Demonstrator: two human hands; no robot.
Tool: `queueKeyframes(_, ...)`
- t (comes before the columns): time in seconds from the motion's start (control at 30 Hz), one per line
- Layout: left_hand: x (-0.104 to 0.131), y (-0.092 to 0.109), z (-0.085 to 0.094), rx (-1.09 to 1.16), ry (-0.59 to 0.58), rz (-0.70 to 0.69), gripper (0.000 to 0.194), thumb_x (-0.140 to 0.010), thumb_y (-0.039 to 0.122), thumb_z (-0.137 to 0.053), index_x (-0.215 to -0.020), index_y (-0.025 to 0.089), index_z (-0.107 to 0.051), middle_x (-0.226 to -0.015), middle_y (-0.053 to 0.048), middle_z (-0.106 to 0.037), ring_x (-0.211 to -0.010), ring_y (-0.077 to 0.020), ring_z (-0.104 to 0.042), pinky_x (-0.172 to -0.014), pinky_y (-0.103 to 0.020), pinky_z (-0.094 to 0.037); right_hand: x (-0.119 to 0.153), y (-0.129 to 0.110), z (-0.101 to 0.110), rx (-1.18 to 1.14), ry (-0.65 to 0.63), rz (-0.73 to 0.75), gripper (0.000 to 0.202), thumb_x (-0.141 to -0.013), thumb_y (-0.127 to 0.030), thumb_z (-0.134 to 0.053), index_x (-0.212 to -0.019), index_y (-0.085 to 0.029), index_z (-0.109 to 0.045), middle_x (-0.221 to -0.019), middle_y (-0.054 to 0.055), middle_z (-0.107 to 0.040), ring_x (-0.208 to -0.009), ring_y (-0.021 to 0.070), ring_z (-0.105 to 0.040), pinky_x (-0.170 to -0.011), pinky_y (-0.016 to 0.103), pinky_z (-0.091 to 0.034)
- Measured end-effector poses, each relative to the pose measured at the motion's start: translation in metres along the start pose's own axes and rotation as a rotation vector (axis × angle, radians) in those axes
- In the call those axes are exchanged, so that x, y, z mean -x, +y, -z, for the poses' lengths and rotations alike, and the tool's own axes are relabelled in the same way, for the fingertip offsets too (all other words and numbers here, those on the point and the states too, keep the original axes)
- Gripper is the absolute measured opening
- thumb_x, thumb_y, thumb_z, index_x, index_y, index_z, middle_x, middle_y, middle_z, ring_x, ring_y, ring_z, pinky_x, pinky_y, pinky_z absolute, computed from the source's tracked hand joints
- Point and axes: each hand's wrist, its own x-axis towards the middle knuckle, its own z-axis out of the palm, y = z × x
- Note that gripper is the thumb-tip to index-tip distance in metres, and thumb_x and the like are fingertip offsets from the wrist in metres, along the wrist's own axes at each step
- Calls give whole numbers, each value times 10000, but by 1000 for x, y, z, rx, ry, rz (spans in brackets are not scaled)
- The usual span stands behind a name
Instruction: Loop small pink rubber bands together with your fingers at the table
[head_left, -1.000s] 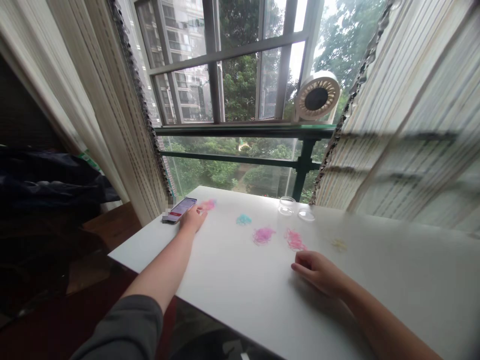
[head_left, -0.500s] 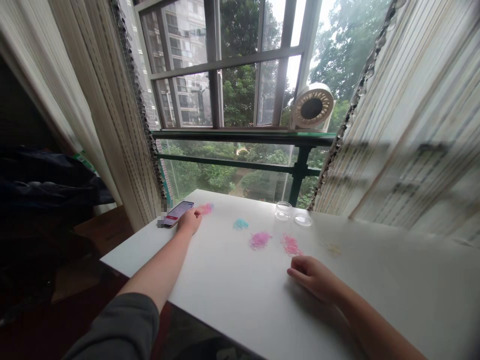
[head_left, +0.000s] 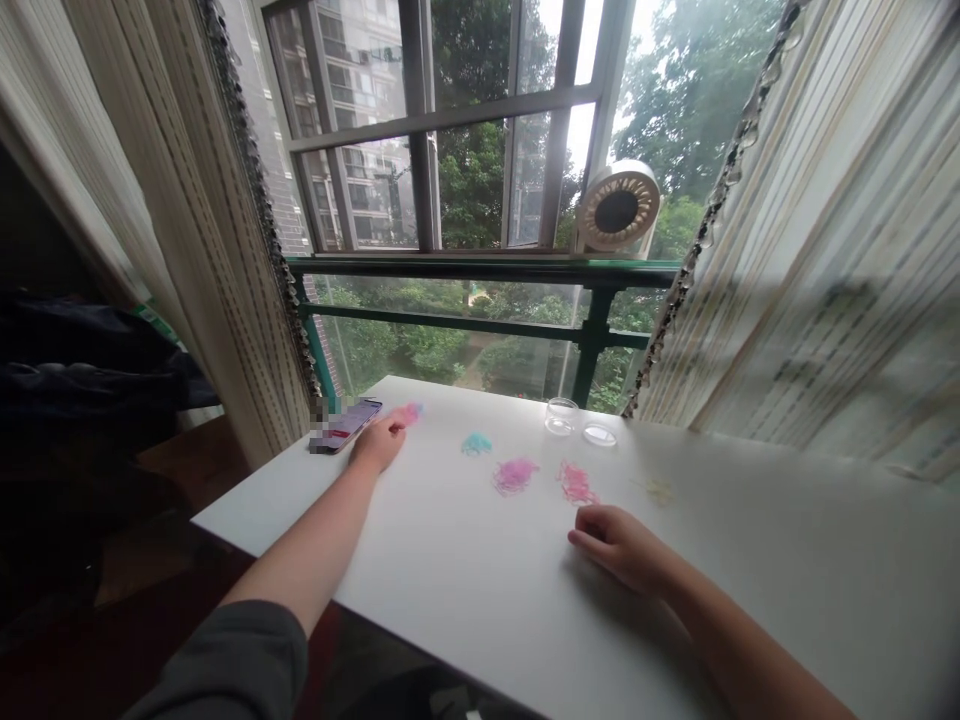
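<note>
My left hand [head_left: 377, 443] reaches to the far left of the white table [head_left: 420, 560], fingers curled together at the near edge of a mixed pink and blue pile of small rubber bands [head_left: 412, 412]. Whatever its fingertips hold, if anything, is hidden. Resting on the table, my right hand [head_left: 616, 542] is loosely closed, and I see nothing in it. Just beyond it lies a pile of red-pink rubber bands [head_left: 576, 481]. Between the hands are a purple-pink pile [head_left: 514, 476] and a smaller turquoise pile [head_left: 476, 443]. A faint yellow pile [head_left: 658, 490] lies to the right.
A phone [head_left: 349, 424] with a lit screen lies beside my left hand. At the back edge stand a clear round container [head_left: 561, 416] and its clear lid [head_left: 599, 434]. A white fan [head_left: 619, 207] is at the window behind a green railing [head_left: 480, 268]. Curtains hang on both sides.
The whole view has shifted slightly. My left hand stays at the mixed pile, its fingers a little more curled in. My right hand keeps its place by the red-pink pile.
</note>
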Motion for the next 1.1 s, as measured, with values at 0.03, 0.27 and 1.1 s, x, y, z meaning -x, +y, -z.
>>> queueKeyframes(0.03,1,0,0,7,-8,-8,259,-751,273,-523,-947,210,-681,-1001,-45,-680,-907,-200,-611,-850,-290,-467,0,0,0,0,1,1,275,-814,-384,-461,-630,-186,-406,-614,-25,-424,-604,120,-363,-552,254,-274)
queueKeyframes(0.27,10,9,2,41,-103,-22,250,-756,271,-520,-906,201,-707,-941,-39,-706,-803,-183,-632,-779,-282,-485,1,0,1,-3,-1,-7,264,-810,-374,-474,-632,-185,-421,-601,-29,-430,-591,115,-364,-540,250,-274)
queueKeyframes(1.1,46,89,10,421,-212,-229,264,-796,356,-461,-895,154,-600,-817,-45,-670,-723,-156,-599,-654,-248,-452,0,-6,-1,-23,19,0,191,-783,-317,-509,-653,-181,-478,-603,-32,-470,-580,107,-390,-534,241,-280)
